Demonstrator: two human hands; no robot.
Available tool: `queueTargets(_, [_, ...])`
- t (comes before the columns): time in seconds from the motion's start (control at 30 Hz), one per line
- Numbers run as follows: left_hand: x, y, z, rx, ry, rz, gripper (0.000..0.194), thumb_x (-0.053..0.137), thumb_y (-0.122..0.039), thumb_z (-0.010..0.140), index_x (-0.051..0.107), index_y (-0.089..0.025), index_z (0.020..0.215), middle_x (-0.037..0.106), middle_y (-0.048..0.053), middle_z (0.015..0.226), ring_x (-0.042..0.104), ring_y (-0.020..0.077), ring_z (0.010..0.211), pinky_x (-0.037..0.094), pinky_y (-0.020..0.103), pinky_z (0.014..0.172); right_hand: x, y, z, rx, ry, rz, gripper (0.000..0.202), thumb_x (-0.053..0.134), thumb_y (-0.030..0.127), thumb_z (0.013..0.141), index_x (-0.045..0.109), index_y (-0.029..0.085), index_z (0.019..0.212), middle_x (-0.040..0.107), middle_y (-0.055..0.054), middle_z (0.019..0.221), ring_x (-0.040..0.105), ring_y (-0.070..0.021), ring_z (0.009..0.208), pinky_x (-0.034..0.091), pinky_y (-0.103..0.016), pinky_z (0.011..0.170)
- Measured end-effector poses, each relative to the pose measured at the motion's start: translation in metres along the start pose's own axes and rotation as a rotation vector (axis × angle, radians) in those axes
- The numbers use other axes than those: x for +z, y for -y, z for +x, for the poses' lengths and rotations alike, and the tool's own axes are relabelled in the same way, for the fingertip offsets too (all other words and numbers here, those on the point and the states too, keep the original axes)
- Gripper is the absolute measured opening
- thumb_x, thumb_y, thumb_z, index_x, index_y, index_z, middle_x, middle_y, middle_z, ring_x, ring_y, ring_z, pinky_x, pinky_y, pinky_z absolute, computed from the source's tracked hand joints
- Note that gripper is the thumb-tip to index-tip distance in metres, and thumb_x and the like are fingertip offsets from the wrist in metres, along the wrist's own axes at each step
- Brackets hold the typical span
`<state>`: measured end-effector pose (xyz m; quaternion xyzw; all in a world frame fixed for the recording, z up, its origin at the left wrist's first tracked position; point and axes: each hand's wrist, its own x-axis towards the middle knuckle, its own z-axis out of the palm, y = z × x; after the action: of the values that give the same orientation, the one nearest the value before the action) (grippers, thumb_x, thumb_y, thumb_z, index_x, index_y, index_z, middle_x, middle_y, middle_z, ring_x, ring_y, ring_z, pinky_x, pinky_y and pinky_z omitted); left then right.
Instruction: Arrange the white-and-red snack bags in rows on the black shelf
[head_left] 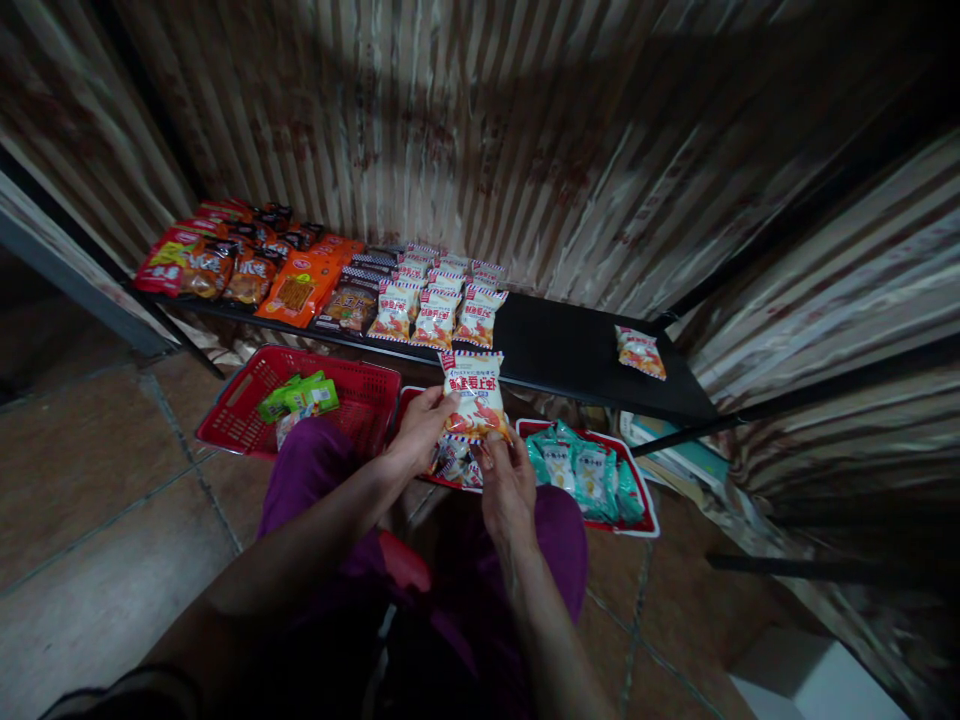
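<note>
Head view: snack packet (475, 395) between both hands (421, 428) (510, 488)

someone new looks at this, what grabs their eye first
Probably the white-and-orange snack bag held up between the left hand and right hand, mid-picture, in front of the black shelf. Next, perhaps, the lone similar bag near the shelf's right end, apart from the grouped ones, and the teal packets in the red basket by the right knee.

The puffed snack packet (475, 388), white above and orange below with red lettering and striped ends, sits upright facing the viewer, left hand (421, 428) at its nine o'clock, right hand (508, 488) at five.
</note>
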<state>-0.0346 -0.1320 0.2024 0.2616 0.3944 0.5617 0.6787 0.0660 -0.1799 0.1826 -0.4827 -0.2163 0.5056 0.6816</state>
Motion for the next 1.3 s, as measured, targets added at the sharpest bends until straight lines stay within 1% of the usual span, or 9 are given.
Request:
queueTargets(0.17, [-0.001,0.002,0.000,-0.001,0.034,0.024,0.034,0.071,-0.036,0.066,0.061,-0.012,0.088,0.069,0.007,0.081,0.065,0.0185,0.073,0.050,0.031,0.072,0.000,-0.003,-0.001,0.010,0.045,-0.004,0.031,0.072,0.033,0.067,0.064,0.020,0.093,0.069,-0.002,0.095,0.063,-0.0128,0.082,0.051,-0.026,0.077])
queueTargets(0.37, [0.001,0.006,0.001,0.049,-0.026,0.070,0.049,0.067,-0.025,0.070,0.048,-0.020,0.115,0.068,0.005,0.087,0.064,0.0154,0.073,0.049,0.027,0.070,0.002,-0.009,-0.002,-0.104,0.025,-0.154,0.053,0.066,0.036,0.071,0.054,0.024,0.121,0.065,-0.004,0.112,0.062,-0.0172,0.096,0.050,-0.031,0.085])
queueTargets(0.47, [0.000,0.011,0.005,0.136,-0.079,0.144,0.039,0.061,-0.017,0.071,0.051,-0.021,0.109,0.065,0.003,0.091,0.061,0.0138,0.078,0.047,0.023,0.068,-0.001,-0.010,-0.002,-0.180,0.041,-0.341,0.056,0.063,0.039,0.075,0.050,0.022,0.127,0.061,-0.006,0.120,0.060,-0.0190,0.103,0.047,-0.035,0.091])
queueTargets(0.57, [-0.001,0.014,0.008,0.189,-0.139,0.213,0.022,0.057,-0.013,0.071,0.058,-0.019,0.093,0.063,0.002,0.089,0.058,0.0125,0.080,0.045,0.022,0.071,-0.006,-0.011,-0.001,-0.367,0.063,-0.596,0.050,0.057,0.040,0.079,0.053,0.020,0.125,0.055,-0.009,0.128,0.053,-0.0216,0.114,0.041,-0.039,0.098])
queueTargets(0.67, [-0.004,0.014,0.007,0.135,-0.081,0.175,0.014,0.057,-0.021,0.073,0.062,-0.017,0.086,0.064,0.003,0.087,0.058,0.0129,0.079,0.044,0.023,0.073,-0.010,-0.010,-0.001,-0.608,0.074,-0.841,0.044,0.050,0.036,0.084,0.052,0.020,0.126,0.052,-0.011,0.130,0.048,-0.0228,0.120,0.037,-0.043,0.102])
queueTargets(0.83, [-0.006,0.008,0.000,0.011,0.056,0.030,0.031,0.061,-0.040,0.074,0.065,-0.015,0.093,0.066,0.007,0.102,0.059,0.0180,0.092,0.044,0.029,0.082,-0.010,-0.010,-0.002,-0.854,0.115,-1.063,0.047,0.046,0.030,0.087,0.041,0.022,0.133,0.048,-0.012,0.135,0.044,-0.0242,0.124,0.038,-0.048,0.100])
queueTargets(1.0, [-0.006,0.004,-0.007,-0.060,0.214,-0.002,0.039,0.069,-0.037,0.070,0.064,-0.015,0.103,0.066,0.008,0.106,0.060,0.0198,0.097,0.041,0.030,0.088,-0.008,-0.010,-0.008,-1.005,0.188,-1.176,0.051,0.044,0.018,0.085,0.037,0.023,0.135,0.042,-0.012,0.139,0.038,-0.0261,0.129,0.037,-0.051,0.100])
queueTargets(1.17, [-0.017,0.007,-0.008,-0.151,0.298,-0.090,0.052,0.077,-0.028,0.061,0.062,-0.013,0.108,0.069,0.010,0.100,0.063,0.0225,0.093,0.043,0.032,0.085,-0.015,-0.007,-0.013,-0.989,0.317,-1.040,0.045,0.038,0.010,0.082,0.050,0.021,0.124,0.050,-0.011,0.132,0.043,-0.0233,0.125,0.037,-0.050,0.101])
queueTargets(1.3, [-0.028,0.012,-0.008,-0.230,0.326,-0.162,0.047,0.075,-0.026,0.062,0.064,-0.010,0.105,0.070,0.011,0.095,0.064,0.0251,0.090,0.044,0.034,0.083,-0.014,0.003,0.000,-0.711,0.139,-0.708,0.026,0.047,0.026,0.085,0.059,0.019,0.106,0.060,-0.010,0.120,0.054,-0.0217,0.113,0.041,-0.044,0.098])
